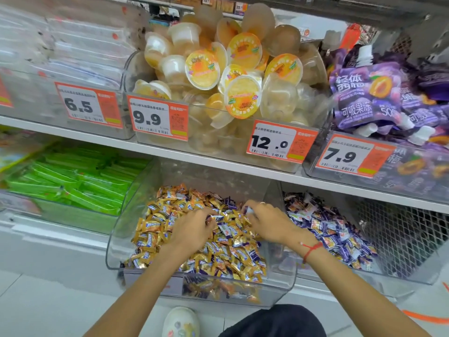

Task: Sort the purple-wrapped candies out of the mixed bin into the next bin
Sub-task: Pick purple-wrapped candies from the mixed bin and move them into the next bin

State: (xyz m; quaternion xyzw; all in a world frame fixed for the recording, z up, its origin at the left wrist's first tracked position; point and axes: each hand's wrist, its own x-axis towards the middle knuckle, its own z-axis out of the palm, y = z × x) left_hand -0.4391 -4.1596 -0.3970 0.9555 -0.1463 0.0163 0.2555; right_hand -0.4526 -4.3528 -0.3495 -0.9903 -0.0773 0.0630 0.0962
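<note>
Down on the lower shelf both hands, left hand (pixel 194 226) and right hand (pixel 263 221), pinch small purple-wrapped candies (pixel 220 218) in the clear plastic mixed bin (pixel 116 229); best lift them clear of the gold ones.

Motion blur smears the left hand (pixel 194 229) fingertips, hiding what they pinch. The mesh basket (pixel 401 229) runs past the right edge; price tag (pixel 157 117) small print is unreadable.

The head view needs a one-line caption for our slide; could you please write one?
Both hands, left and right, dig in the mixed candy bin, beside the purple candy bin.
</note>
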